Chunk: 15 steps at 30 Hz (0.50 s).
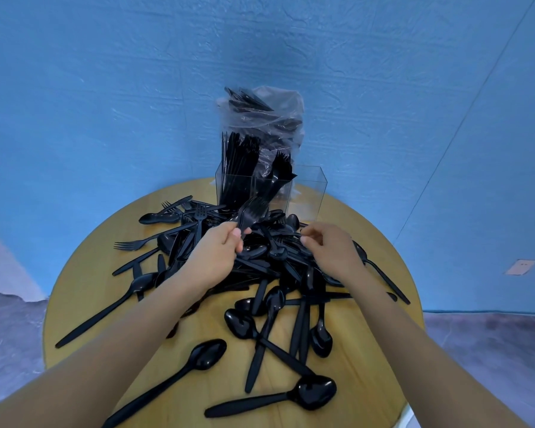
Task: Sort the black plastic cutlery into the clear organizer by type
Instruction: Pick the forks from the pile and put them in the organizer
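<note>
Black forks pinched in left fingers; right fingers curl into the pile.

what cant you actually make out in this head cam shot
- Head view, right hand: fingers curl down into the cutlery pile; what they grip, if anything, is hidden.
- Left hand holds forks; overlapping tines hide the count.
- Clear organizer: the right compartment's contents are unclear through glare.
- Plastic bag behind it: crumpled film blurs the contents.
</note>
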Available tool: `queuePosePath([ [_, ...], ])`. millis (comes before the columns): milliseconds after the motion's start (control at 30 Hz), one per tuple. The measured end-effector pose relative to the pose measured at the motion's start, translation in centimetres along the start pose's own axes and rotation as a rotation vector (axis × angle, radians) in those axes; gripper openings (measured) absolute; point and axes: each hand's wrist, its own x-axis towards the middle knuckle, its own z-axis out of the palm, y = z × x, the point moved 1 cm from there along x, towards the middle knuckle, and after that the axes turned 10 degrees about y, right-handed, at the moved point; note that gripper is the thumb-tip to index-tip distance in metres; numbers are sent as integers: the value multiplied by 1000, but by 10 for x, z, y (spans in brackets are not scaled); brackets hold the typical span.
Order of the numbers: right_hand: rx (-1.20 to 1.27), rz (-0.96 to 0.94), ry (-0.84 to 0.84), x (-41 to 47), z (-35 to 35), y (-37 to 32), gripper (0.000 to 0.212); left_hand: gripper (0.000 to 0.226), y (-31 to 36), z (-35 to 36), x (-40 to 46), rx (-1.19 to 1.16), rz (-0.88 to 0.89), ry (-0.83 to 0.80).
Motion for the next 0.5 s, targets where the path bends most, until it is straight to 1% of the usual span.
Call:
queuePosePath([
  [167,2,47,-58,8,17,-10,27,37,-8,3,2,18,-23,-4],
  [267,-32,58,-122,19,28,-20,30,34,-11,4,4,23,-15,-15],
  [400,-5,79,-163,26,36,-21,12,33,-12,4,4,-1,-15,-23],
  [500,54,82,-94,24,30,-19,7,34,-12,4,5,-14,-19,-27],
])
